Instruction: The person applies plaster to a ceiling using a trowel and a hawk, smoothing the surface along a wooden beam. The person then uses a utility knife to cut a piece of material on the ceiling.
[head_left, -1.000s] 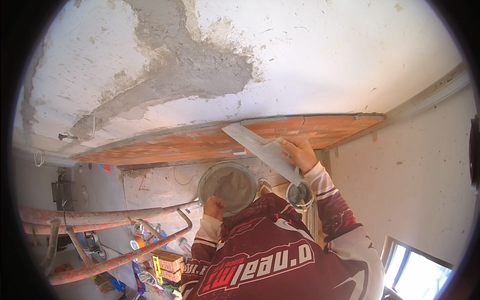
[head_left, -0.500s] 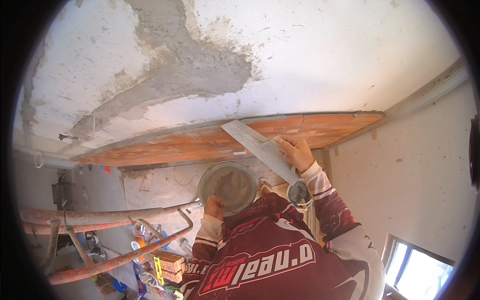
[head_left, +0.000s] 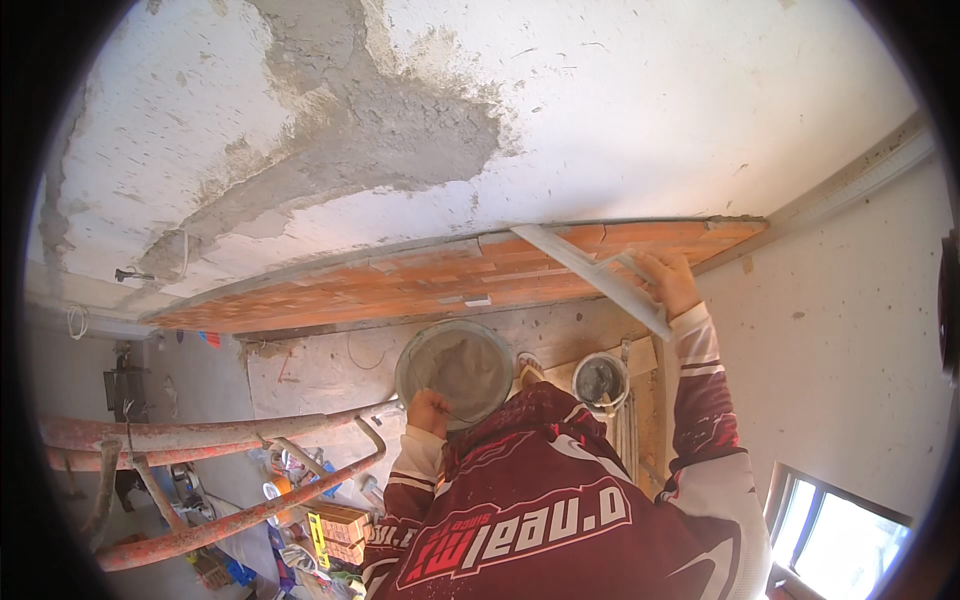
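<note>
My right hand (head_left: 672,284) is closed around the handle of a long, flat plastering trowel (head_left: 580,267). Its pale grey blade slants in front of the brick strip (head_left: 400,279), the upper left end close to the strip's top edge; whether it touches cannot be made out. Low in front of me, my left hand (head_left: 428,412) grips the near left rim of a round tub (head_left: 404,372). Grey mortar (head_left: 466,370) lies in the tub, partly heaped. Above the bricks, the white wall (head_left: 620,110) carries a rough grey patch of mortar (head_left: 370,135).
A small bucket (head_left: 601,381) with dark contents stands right of my sandalled foot (head_left: 530,366). Rusty red scaffold tubes (head_left: 240,522) reach in from the left, above cluttered tools and boxes. A side wall (head_left: 830,330) and a bright window (head_left: 840,535) are at the right.
My right hand has swung the trowel right and slightly up, away from above the small bucket, which now shows fully. The blade appears narrower, turned more edge-on. My left hand stays at the tub.
</note>
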